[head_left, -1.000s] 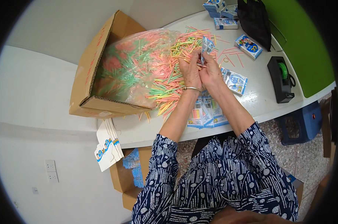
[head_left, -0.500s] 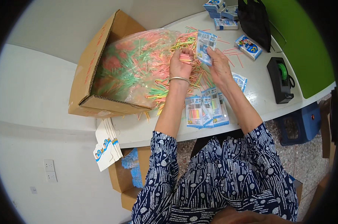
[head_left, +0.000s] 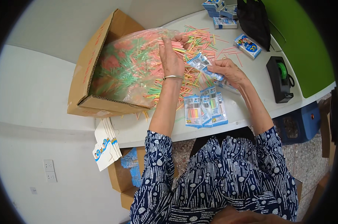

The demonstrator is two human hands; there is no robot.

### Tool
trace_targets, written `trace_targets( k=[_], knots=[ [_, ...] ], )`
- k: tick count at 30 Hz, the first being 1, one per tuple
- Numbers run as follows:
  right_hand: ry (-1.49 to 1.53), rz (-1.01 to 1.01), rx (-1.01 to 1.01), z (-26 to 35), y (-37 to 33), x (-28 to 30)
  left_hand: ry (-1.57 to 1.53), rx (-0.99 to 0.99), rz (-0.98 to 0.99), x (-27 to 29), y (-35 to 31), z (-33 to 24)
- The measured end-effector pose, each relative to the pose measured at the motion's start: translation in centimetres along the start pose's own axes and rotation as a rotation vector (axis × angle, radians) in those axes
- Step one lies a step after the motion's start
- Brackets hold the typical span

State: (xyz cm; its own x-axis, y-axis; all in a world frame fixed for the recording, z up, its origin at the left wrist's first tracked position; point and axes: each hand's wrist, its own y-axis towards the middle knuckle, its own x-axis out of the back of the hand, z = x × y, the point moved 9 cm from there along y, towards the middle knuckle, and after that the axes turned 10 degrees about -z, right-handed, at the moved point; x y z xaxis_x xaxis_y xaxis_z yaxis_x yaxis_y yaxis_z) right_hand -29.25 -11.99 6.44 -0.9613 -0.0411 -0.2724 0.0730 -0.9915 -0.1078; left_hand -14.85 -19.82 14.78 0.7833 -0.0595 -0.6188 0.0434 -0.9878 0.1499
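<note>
My left hand (head_left: 172, 62) is closed around a small bundle of thin pink and yellow sticks (head_left: 171, 45), above a loose heap of coloured sticks (head_left: 193, 77). The heap spills from a clear plastic bag (head_left: 126, 56) lying in a tipped cardboard box (head_left: 85, 61). To the right, my right hand (head_left: 232, 72) pinches a clear packet with blue striped ends (head_left: 200, 62); it lies tilted between the two hands. What is inside this packet I cannot make out. Nearer me, several similar packets (head_left: 193, 112) overlap on the white table, with coloured sticks showing inside.
A black tape dispenser (head_left: 279, 84) with green tape stands at the right. Small printed boxes (head_left: 248, 46) and a black bag (head_left: 254, 22) are at the far right. Flattened white cartons (head_left: 107, 149) hang by the table's left edge (head_left: 129, 143); a blue stool (head_left: 301, 123) is below right.
My left hand has moved left and slightly up with the sticks. My right hand has shifted right and down, and its packet has turned from upright to slanted.
</note>
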Motion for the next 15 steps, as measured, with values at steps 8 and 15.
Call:
trace_targets(
  k=[8,15],
  knots=[
    [0.084,0.083,-0.049,0.2,-0.7,-0.7,0.288,-0.005,0.155,-2.2,-3.2,0.9],
    [0.071,0.068,-0.043,0.6,-1.6,-0.6,0.331,-0.149,0.166,-3.1,-4.4,-0.8]
  ],
)
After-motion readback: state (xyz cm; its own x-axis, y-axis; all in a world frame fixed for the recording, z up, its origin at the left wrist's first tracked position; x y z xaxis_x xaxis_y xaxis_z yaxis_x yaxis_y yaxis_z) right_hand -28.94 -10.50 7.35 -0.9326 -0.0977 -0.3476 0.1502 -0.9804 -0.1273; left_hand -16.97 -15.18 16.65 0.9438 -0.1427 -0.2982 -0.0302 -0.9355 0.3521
